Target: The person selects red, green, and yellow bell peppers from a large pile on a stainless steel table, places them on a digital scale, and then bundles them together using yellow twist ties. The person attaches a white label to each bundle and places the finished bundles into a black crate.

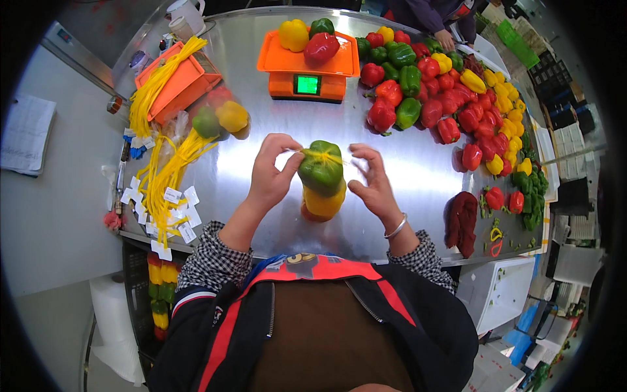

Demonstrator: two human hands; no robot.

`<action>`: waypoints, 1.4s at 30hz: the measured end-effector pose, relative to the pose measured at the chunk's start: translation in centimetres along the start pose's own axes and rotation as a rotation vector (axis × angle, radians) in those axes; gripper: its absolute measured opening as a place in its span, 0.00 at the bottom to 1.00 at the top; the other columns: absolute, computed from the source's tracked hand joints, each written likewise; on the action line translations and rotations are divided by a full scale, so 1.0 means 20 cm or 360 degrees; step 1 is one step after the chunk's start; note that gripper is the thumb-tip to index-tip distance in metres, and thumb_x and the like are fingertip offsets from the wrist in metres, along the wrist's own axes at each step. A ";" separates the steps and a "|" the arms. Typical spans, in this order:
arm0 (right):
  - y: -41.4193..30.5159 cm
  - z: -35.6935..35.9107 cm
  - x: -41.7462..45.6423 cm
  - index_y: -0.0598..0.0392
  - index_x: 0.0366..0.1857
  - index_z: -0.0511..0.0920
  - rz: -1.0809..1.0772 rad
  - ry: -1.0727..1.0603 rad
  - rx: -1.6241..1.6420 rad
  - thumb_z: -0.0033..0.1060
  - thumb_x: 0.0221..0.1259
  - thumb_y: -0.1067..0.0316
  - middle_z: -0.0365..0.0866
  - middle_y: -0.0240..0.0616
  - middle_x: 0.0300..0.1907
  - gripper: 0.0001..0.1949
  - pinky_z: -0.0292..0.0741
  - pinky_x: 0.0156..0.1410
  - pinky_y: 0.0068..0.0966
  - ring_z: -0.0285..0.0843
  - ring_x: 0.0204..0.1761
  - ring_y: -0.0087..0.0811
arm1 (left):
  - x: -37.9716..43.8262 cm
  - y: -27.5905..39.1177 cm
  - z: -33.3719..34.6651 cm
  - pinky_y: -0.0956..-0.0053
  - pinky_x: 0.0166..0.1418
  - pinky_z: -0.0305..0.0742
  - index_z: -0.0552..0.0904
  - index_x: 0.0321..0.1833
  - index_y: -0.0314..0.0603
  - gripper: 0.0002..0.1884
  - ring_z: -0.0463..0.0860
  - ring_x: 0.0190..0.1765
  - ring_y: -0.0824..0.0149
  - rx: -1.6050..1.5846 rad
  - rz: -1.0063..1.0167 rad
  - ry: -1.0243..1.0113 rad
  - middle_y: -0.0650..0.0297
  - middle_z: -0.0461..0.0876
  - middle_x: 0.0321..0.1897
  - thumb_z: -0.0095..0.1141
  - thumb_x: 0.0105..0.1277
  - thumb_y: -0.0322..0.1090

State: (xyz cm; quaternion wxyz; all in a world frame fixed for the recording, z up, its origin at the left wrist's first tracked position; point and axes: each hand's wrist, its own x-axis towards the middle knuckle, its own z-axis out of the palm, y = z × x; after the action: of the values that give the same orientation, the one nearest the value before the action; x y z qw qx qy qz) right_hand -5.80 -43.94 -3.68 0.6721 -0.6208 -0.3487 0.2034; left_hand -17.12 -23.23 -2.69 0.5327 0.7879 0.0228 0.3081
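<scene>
A green bell pepper [319, 176] stands on top of a yellow bell pepper [324, 202], with a red pepper [313, 215] partly showing underneath. A yellow mesh net [323, 156] is gathered over the green top. My left hand [274, 169] pinches the gathered net between thumb and forefinger at the left. On the other side, my right hand [376, 188] is slightly blurred, its thumb and fingers apart, close to the net's right end. Behind them, an orange digital scale [279, 84] with a lit green display carries a yellow, a green and a red pepper.
Loose red, green and yellow peppers [450, 100] cover the table's right side. At left lie yellow mesh nets [169, 181] with white tags, an orange basket [188, 90] and three bagged peppers [231, 116]. A dark red cloth [461, 223] lies front right. Another person's hand [445, 40] reaches in.
</scene>
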 end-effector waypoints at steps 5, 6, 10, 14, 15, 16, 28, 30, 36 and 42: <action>0.30 0.19 0.00 0.48 0.74 0.58 0.0380 -0.0144 0.0015 0.60 0.65 0.67 0.63 0.44 0.70 0.33 0.64 0.72 0.33 0.64 0.70 0.39 | -0.34 -0.36 0.19 0.60 0.73 0.61 0.52 0.76 0.43 0.41 0.62 0.72 0.59 -0.0629 -0.0583 -0.0223 0.57 0.61 0.70 0.61 0.68 0.45; 0.30 0.21 0.03 0.48 0.75 0.57 0.0374 -0.0133 -0.0033 0.58 0.67 0.66 0.65 0.45 0.70 0.33 0.65 0.72 0.32 0.65 0.69 0.39 | -0.35 -0.34 0.22 0.59 0.73 0.62 0.51 0.76 0.43 0.43 0.63 0.72 0.58 -0.0610 -0.0603 -0.0102 0.57 0.62 0.69 0.63 0.66 0.42; 0.20 0.32 0.04 0.50 0.75 0.55 0.0622 -0.0263 0.0211 0.44 0.77 0.60 0.69 0.44 0.66 0.27 0.74 0.65 0.32 0.69 0.67 0.34 | -0.38 -0.28 0.14 0.59 0.69 0.69 0.47 0.76 0.44 0.49 0.69 0.68 0.56 -0.0858 -0.0819 0.0358 0.55 0.65 0.66 0.69 0.58 0.33; 0.06 0.48 0.03 0.50 0.75 0.57 0.0663 -0.0459 0.0524 0.45 0.76 0.60 0.70 0.45 0.66 0.26 0.82 0.57 0.33 0.72 0.65 0.39 | -0.46 -0.18 -0.13 0.61 0.62 0.78 0.59 0.71 0.43 0.38 0.78 0.60 0.56 -0.1522 -0.0903 0.0597 0.55 0.73 0.59 0.66 0.60 0.37; 0.03 0.52 0.02 0.50 0.74 0.58 0.0723 -0.0502 0.0524 0.46 0.76 0.60 0.71 0.45 0.65 0.26 0.82 0.57 0.32 0.73 0.64 0.38 | -0.51 -0.17 -0.22 0.61 0.62 0.78 0.62 0.70 0.43 0.36 0.78 0.59 0.55 -0.1708 -0.0869 0.0599 0.56 0.74 0.58 0.65 0.61 0.38; 0.01 0.57 0.02 0.51 0.73 0.59 0.0778 -0.0575 0.0532 0.47 0.76 0.61 0.72 0.44 0.65 0.25 0.82 0.57 0.32 0.74 0.63 0.37 | -0.59 -0.18 -0.28 0.61 0.61 0.78 0.67 0.66 0.42 0.30 0.80 0.56 0.56 -0.1833 -0.0854 0.0690 0.55 0.77 0.55 0.61 0.63 0.44; 0.68 0.67 -0.41 0.63 0.52 0.78 0.0863 -0.1193 -0.0331 0.57 0.70 0.68 0.85 0.38 0.42 0.13 0.78 0.46 0.22 0.82 0.41 0.24 | -1.81 0.20 -1.30 0.55 0.61 0.76 0.74 0.61 0.43 0.27 0.82 0.54 0.54 -0.1462 -0.0236 0.2481 0.56 0.82 0.51 0.58 0.64 0.51; 0.77 0.66 -0.45 0.64 0.49 0.79 0.0817 -0.1171 -0.0361 0.58 0.69 0.70 0.84 0.35 0.39 0.11 0.77 0.44 0.20 0.80 0.38 0.21 | -2.18 0.25 -1.48 0.54 0.60 0.77 0.74 0.59 0.42 0.23 0.82 0.53 0.54 -0.1391 -0.0248 0.2709 0.56 0.81 0.51 0.58 0.66 0.47; 0.74 0.73 -0.42 0.60 0.39 0.80 0.0989 -0.1000 -0.0458 0.60 0.68 0.68 0.82 0.31 0.30 0.06 0.73 0.36 0.18 0.76 0.30 0.19 | -3.09 0.27 -1.81 0.59 0.57 0.78 0.69 0.66 0.44 0.43 0.80 0.54 0.52 0.1377 -0.1281 0.2334 0.54 0.80 0.53 0.76 0.43 0.31; 0.75 0.72 -0.46 0.57 0.35 0.78 0.1013 -0.0784 -0.0656 0.59 0.68 0.68 0.79 0.29 0.26 0.05 0.71 0.33 0.16 0.74 0.27 0.18 | -3.16 0.18 -1.74 0.46 0.61 0.71 0.52 0.79 0.68 0.61 0.72 0.65 0.47 0.1400 -0.2922 0.0759 0.59 0.67 0.66 0.78 0.40 0.42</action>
State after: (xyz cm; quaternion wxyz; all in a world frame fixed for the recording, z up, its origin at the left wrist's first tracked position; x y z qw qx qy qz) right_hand -20.00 -38.23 -20.52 0.3355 -0.7510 -0.3233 0.4679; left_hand -87.04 -18.99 -20.25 0.2101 0.5109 0.8272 -0.1031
